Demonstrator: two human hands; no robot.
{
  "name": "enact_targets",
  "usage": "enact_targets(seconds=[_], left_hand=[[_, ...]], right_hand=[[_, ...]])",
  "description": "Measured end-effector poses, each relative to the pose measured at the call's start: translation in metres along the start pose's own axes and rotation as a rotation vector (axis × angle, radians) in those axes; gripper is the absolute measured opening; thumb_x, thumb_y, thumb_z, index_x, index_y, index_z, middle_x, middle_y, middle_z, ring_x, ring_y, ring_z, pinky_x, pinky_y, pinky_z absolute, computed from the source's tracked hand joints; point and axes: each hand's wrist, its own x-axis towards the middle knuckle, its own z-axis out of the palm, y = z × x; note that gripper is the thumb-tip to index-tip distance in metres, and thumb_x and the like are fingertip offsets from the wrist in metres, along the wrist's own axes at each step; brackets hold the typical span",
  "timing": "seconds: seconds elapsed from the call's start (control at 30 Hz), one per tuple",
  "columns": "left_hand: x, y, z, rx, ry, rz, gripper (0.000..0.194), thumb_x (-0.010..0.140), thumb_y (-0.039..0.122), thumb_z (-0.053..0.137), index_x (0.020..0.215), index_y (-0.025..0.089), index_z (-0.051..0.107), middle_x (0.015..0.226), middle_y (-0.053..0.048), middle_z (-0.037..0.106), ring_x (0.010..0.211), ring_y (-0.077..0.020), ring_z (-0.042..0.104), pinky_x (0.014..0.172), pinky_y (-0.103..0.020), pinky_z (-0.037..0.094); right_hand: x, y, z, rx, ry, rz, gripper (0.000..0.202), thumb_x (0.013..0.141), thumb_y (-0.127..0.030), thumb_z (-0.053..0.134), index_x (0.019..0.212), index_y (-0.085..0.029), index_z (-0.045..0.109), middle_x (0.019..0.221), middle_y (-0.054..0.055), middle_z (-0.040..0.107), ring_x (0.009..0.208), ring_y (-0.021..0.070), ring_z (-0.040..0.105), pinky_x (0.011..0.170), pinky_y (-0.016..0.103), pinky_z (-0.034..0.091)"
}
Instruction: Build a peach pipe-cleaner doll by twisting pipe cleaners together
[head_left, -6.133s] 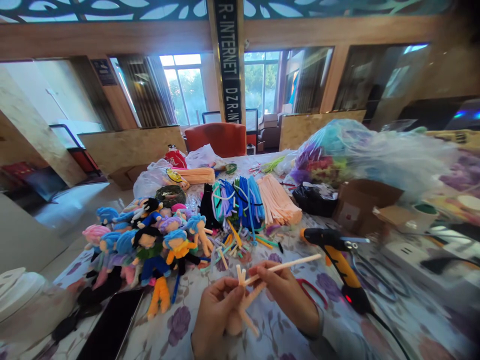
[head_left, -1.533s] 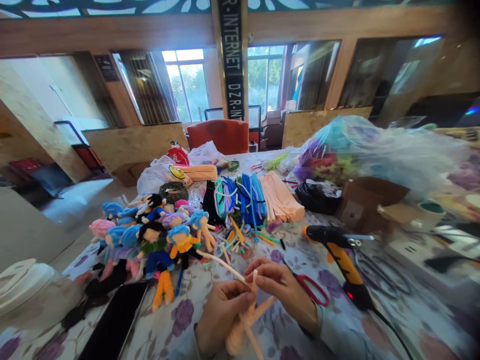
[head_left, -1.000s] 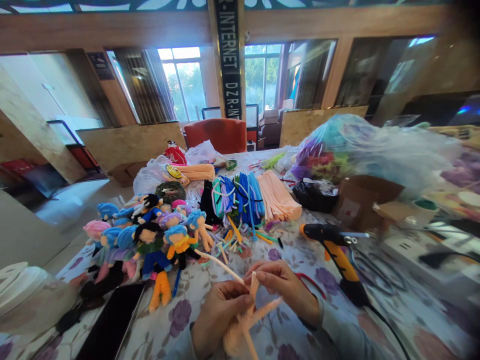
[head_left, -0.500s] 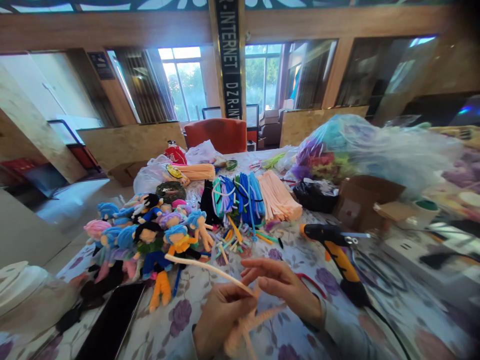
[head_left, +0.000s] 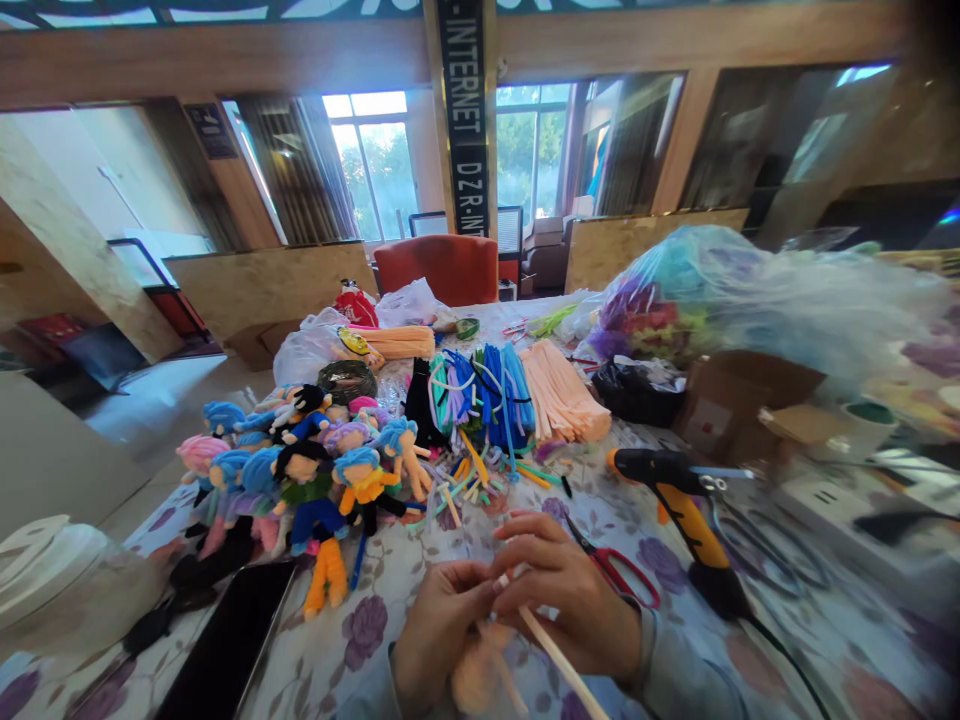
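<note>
My left hand (head_left: pixel 435 630) is closed, thumb and finger pinching a peach pipe cleaner (head_left: pixel 561 657) at the front of the table. My right hand (head_left: pixel 577 595) meets it there, its fingers bent over the same fuzzy stem. The stem's long free end slants down to the right, below my right palm. A twisted peach pipe-cleaner piece (head_left: pixel 476 680) hangs under my left hand, blurred and partly covered by it. Red-handled scissors (head_left: pixel 626 578) lie just beyond my right wrist. Finished pipe-cleaner dolls (head_left: pixel 300 480) with blue, pink and black hair are heaped to the left.
Bundles of blue (head_left: pixel 499 390) and peach pipe cleaners (head_left: pixel 566 395) lie at mid-table, with cut scraps (head_left: pixel 472 480) before them. On the right rests a yellow-black glue gun (head_left: pixel 686 520) with its cord. A phone (head_left: pixel 229 640) and a whitish container (head_left: pixel 71 590) occupy the left.
The stem's free end has swung from upper left to lower right. My right fingers have come in against my left and bent over it. The scissors show more fully.
</note>
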Motion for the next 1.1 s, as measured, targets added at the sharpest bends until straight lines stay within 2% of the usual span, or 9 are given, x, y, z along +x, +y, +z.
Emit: enact_targets(seconds=[0.1, 0.2, 0.4, 0.7, 0.87, 0.97, 1.1], left_hand=[[0.001, 0.001, -0.002, -0.119, 0.019, -0.013, 0.019, 0.057, 0.028, 0.079, 0.064, 0.012, 0.072, 0.054, 0.000, 0.061, 0.050, -0.0091, 0.049, 0.047, -0.019, 0.033], [0.000, 0.004, -0.002, -0.166, 0.032, 0.006, 0.017, 0.057, 0.026, 0.080, 0.063, 0.013, 0.072, 0.053, 0.000, 0.061, 0.049, -0.0073, 0.049, 0.047, -0.017, 0.035], [-0.002, 0.009, 0.002, -0.238, 0.052, 0.017, 0.017, 0.056, 0.026, 0.081, 0.063, 0.014, 0.071, 0.051, 0.000, 0.062, 0.046, -0.0074, 0.050, 0.046, -0.017, 0.036], [-0.004, 0.012, 0.006, -0.175, 0.059, 0.039, 0.022, 0.056, 0.031, 0.081, 0.056, 0.013, 0.068, 0.046, 0.002, 0.058, 0.042, -0.0058, 0.045, 0.042, -0.016, 0.032], [-0.004, 0.013, 0.005, -0.179, 0.068, 0.046, 0.022, 0.058, 0.031, 0.079, 0.054, 0.014, 0.067, 0.045, 0.003, 0.056, 0.041, -0.0061, 0.044, 0.041, -0.017, 0.032], [-0.004, 0.011, 0.004, -0.201, 0.063, 0.025, 0.020, 0.060, 0.030, 0.078, 0.056, 0.014, 0.067, 0.046, 0.002, 0.058, 0.042, -0.0069, 0.046, 0.043, -0.017, 0.033], [-0.004, 0.010, 0.002, -0.240, 0.069, 0.036, 0.018, 0.060, 0.028, 0.078, 0.059, 0.014, 0.067, 0.051, 0.000, 0.062, 0.046, -0.0081, 0.050, 0.046, -0.018, 0.037]], right_hand=[[-0.001, 0.002, 0.000, 0.014, 0.088, 0.026, 0.018, 0.075, -0.008, 0.064, 0.087, -0.021, 0.067, 0.088, 0.004, 0.065, 0.100, 0.0210, 0.053, 0.095, 0.041, 0.039], [0.001, 0.004, 0.001, 0.071, 0.201, 0.073, 0.021, 0.076, -0.005, 0.063, 0.088, -0.022, 0.067, 0.081, 0.003, 0.066, 0.088, 0.0176, 0.057, 0.089, 0.039, 0.043], [0.003, 0.005, 0.006, 0.186, 0.349, 0.247, 0.013, 0.079, -0.008, 0.062, 0.074, -0.019, 0.065, 0.070, 0.002, 0.065, 0.075, 0.0159, 0.059, 0.077, 0.033, 0.048], [0.000, 0.013, 0.008, 0.201, 0.293, 0.295, 0.012, 0.078, -0.010, 0.063, 0.071, -0.018, 0.069, 0.070, 0.003, 0.067, 0.074, 0.0159, 0.061, 0.079, 0.033, 0.047], [-0.001, 0.014, 0.008, 0.271, 0.289, 0.339, 0.009, 0.078, -0.015, 0.065, 0.071, -0.018, 0.070, 0.070, 0.003, 0.067, 0.074, 0.0163, 0.062, 0.074, 0.031, 0.048], [-0.002, 0.014, 0.009, 0.410, 0.290, 0.448, 0.006, 0.076, -0.020, 0.067, 0.073, -0.017, 0.071, 0.074, 0.004, 0.068, 0.075, 0.0169, 0.062, 0.070, 0.029, 0.048], [-0.004, 0.019, 0.014, 0.713, 0.296, 0.774, 0.011, 0.066, -0.026, 0.074, 0.068, -0.015, 0.070, 0.067, 0.002, 0.066, 0.061, 0.0131, 0.059, 0.056, 0.024, 0.044]])
